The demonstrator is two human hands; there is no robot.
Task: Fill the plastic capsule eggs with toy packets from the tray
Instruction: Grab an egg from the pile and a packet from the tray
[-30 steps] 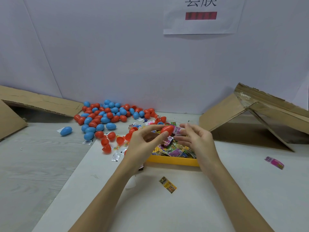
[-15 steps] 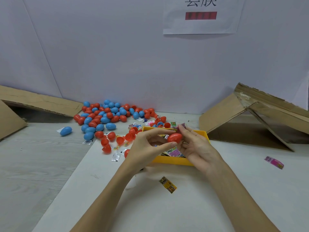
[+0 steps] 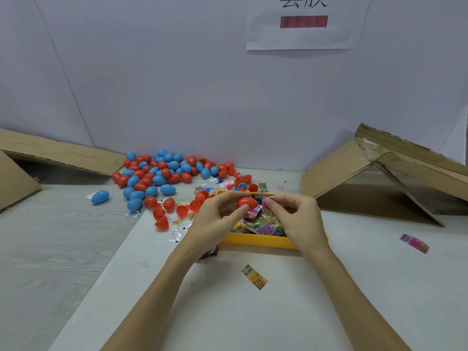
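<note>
Above the yellow tray [image 3: 255, 241] the left hand [image 3: 215, 221] pinches a red capsule egg [image 3: 247, 202] between thumb and fingertips. The egg lies on its side, long axis running left to right, one end towards the right hand [image 3: 296, 219]. That hand pinches a pink toy packet [image 3: 266, 205] just beside the egg's right end. More packets fill the tray on the tabletop [image 3: 316, 300], with red and blue eggs [image 3: 157, 173] heaped behind.

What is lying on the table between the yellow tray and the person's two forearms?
In the head view, a single yellow toy packet lies on the white table, below the yellow tray; the rest there is bare.
</note>
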